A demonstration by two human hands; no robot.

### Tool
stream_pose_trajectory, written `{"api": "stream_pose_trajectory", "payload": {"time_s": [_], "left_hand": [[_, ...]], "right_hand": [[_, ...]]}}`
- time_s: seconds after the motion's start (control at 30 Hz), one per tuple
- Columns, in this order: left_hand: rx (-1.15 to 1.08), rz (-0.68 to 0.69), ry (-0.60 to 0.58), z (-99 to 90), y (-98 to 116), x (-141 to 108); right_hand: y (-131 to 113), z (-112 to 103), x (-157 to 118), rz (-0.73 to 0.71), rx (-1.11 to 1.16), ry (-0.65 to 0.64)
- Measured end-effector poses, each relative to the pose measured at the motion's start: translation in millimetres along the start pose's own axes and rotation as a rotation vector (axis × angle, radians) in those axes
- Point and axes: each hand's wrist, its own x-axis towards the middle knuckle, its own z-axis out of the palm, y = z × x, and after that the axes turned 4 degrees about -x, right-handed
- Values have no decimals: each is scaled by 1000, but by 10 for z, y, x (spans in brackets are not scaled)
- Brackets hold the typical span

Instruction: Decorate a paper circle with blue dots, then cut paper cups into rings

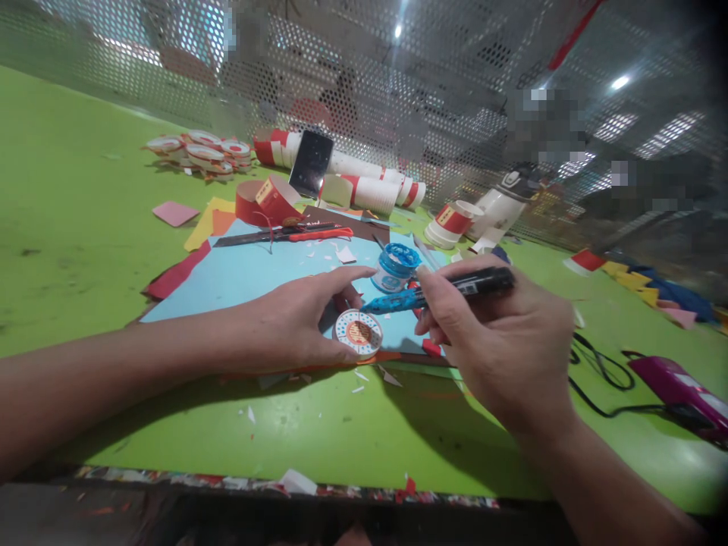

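My left hand (301, 307) grips the edge of a small round white disc (343, 334) between thumb and fingers. The disc has an orange patterned centre and blue dots around its rim. In my right hand (500, 334) is a black marker pen (475, 287), its front end smeared with blue paint. The pen's tip is at the disc's upper edge; whether it touches I cannot tell. Just behind stands an uncapped jar of blue paint (392, 274). Light blue paper (250, 277) lies under the jar and the disc.
A craft knife (321, 234), a red paper ring (250, 203), a phone (311, 163) and stacked paper cups (364, 189) lie behind. Several decorated discs (208, 158) sit at the back left. A white kettle (500, 208) and a magenta device with a cable (676, 387) are rightward.
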Motion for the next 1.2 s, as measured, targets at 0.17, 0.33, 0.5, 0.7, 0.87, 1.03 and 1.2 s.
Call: {"api": "stream_pose_trajectory", "payload": {"time_s": [0.17, 0.33, 0.5, 0.7, 0.87, 1.03, 1.2], "left_hand": [[-2, -1, -10, 5, 6, 1], [8, -5, -13, 6, 9, -7], [-2, -27, -19, 1, 18, -6], [1, -41, -26, -2, 35, -3], [7, -14, -21, -1, 20, -4], [-7, -19, -25, 1, 34, -4], [-6, -43, -13, 3, 43, -4]], "right_hand": [[21, 29, 17, -40, -16, -58], [41, 49, 12, -35, 5, -68], [44, 55, 4, -18, 0, -92], [31, 46, 3, -12, -16, -95], [28, 27, 21, -39, -9, -128], [25, 28, 24, -47, 15, -144], [6, 56, 4, -2, 7, -118]]}}
